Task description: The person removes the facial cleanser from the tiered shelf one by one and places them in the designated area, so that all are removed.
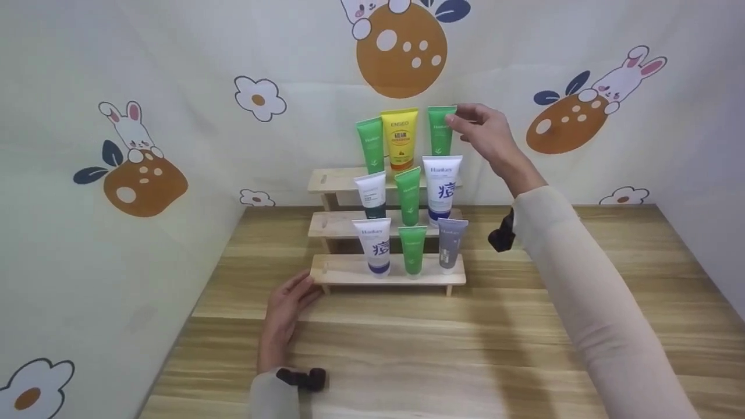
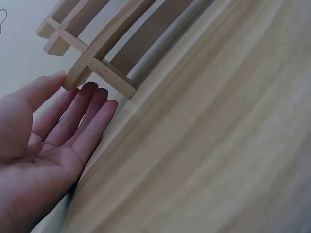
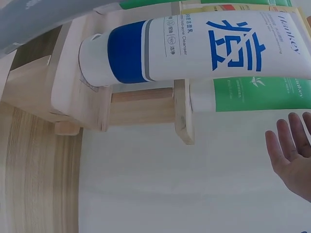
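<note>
A three-tier wooden stand (image 1: 326,272) carries several upright cosmetic tubes. At its lowest step, my left hand (image 1: 285,308) grips the left corner, thumb at the board's end (image 2: 77,76) and fingers below it. My right hand (image 1: 489,137) pinches the upper right edge of a green tube (image 1: 440,132) on the top step, thumb in front and fingers behind. Beside that tube stand a yellow tube (image 1: 400,139) and another green tube (image 1: 371,145). In the right wrist view, a white-and-blue cleanser tube (image 3: 194,48) partly covers the held green tube (image 3: 262,94).
On the middle step are a white tube with a dark base (image 1: 371,195), a green tube (image 1: 410,198) and a white-and-blue tube (image 1: 441,180). The bottom step bears a white-and-blue tube (image 1: 373,241), a green tube (image 1: 412,250) and a grey tube (image 1: 450,244). A patterned cloth (image 1: 314,139) hangs behind the wood-grain table (image 1: 396,355).
</note>
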The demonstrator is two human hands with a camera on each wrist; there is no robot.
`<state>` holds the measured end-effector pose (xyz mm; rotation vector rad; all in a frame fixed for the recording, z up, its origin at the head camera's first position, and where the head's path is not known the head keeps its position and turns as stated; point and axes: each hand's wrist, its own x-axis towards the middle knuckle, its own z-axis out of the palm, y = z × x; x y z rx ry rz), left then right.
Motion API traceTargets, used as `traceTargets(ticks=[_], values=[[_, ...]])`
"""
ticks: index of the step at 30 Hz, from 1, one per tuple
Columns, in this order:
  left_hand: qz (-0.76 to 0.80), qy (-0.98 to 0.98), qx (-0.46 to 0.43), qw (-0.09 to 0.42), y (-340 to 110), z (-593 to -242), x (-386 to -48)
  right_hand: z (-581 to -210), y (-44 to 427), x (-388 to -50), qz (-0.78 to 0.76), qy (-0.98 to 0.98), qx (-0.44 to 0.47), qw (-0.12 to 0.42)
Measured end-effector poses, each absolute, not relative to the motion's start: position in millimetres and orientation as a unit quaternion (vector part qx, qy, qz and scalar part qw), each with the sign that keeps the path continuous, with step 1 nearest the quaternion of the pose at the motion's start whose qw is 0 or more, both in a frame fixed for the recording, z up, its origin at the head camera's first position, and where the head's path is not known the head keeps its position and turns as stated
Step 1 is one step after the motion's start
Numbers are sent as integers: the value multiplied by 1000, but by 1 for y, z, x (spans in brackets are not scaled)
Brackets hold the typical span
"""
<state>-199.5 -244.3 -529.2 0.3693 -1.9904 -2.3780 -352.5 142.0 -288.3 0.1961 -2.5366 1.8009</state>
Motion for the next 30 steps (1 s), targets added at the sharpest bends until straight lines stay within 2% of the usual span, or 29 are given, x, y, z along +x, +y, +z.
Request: traceTargets(ticks=[16,30], values=[[-800,-584,138,17,-247,-530,-201,-292,134,-356,576,-816,49,20],[-793,-594,134,22,-244,-532,-202,-301,139,-357,604,-794,36,63]])
